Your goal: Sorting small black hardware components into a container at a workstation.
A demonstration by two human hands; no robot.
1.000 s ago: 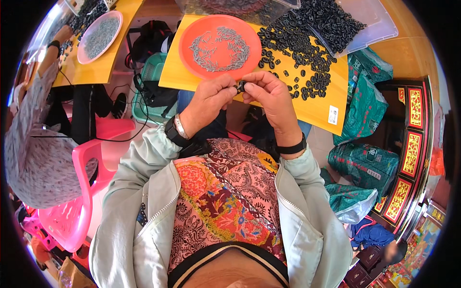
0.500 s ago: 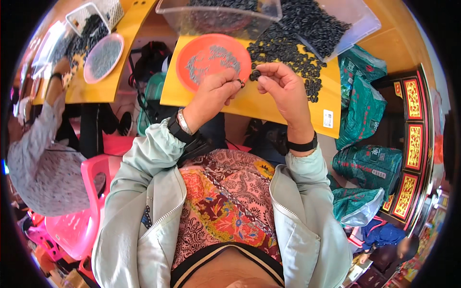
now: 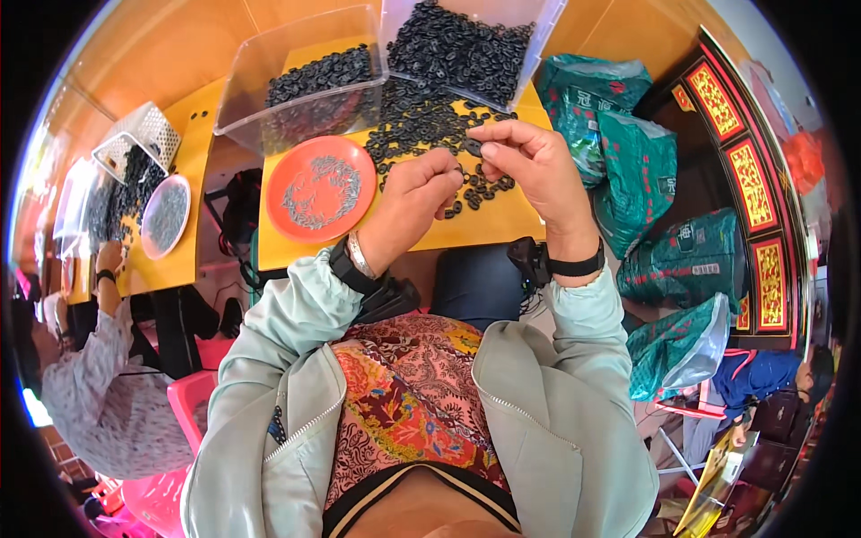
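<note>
My left hand is closed in a pinch, with a small dark piece just showing at its fingertips. Between the thumb and forefinger of my right hand is a small black oval piece. Both hands hover close together above the table's near side. Below and beyond them spreads a loose pile of black oval pieces with holes in them. Left of my hands sits an orange-red plate holding small grey pin-like pieces.
A clear bin of black pieces stands behind the plate. Another bin of them tips toward the yellow table. Green bags stand at right. A co-worker's hand is at the left table, near a pink plate.
The whole view has shifted, so the plate and bins appear farther left. My hands have moved right relative to the plate, and are now in front of the loose pile.
</note>
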